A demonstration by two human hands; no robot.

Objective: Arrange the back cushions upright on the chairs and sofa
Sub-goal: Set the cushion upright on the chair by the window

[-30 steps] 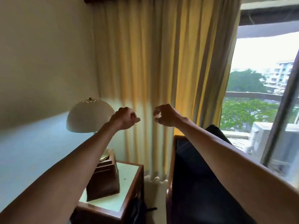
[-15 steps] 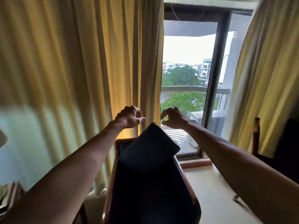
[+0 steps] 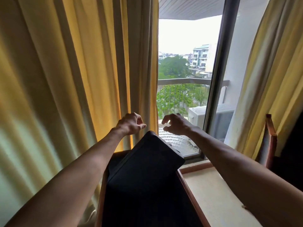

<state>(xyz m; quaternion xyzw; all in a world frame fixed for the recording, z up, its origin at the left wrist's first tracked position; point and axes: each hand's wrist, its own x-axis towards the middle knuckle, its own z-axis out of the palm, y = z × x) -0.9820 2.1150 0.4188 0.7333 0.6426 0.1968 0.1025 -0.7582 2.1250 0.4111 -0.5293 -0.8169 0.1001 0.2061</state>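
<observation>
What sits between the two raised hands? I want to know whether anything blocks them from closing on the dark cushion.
In the head view nothing is held between the left hand and right hand; only curtain edge and window show behind, with the dark cushion just below.

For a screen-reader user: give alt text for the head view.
Two bare hands, left hand and right hand, hover empty above a dark back cushion leaning in a wooden chair, before yellow curtains and a window.
</observation>
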